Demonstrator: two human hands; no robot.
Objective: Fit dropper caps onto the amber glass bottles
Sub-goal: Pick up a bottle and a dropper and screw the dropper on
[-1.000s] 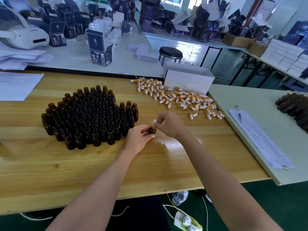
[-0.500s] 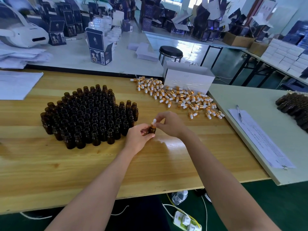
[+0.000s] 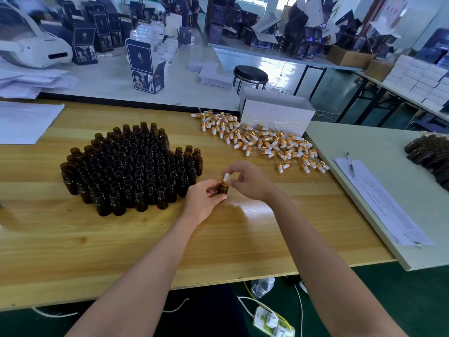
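On the tabletop (image 3: 145, 239), between the massed open bottles (image 3: 131, 169) at centre and caps (image 3: 262, 142) heaped by its far right edge, my left hand (image 3: 201, 203) grips one bottle (image 3: 223, 189), my right hand (image 3: 250, 183) pinching its dropper cap (image 3: 226, 178), seated upright since a second ago, so I judge only tightening remains.

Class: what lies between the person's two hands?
In the head view, one amber bottle, gripped by the left hand; the right hand pinches its dropper cap.

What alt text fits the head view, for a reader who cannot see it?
Over a wooden table, the left hand holds an amber glass bottle while the right hand pinches a dropper cap on its neck. Uncapped bottles stand left; loose dropper caps lie behind.
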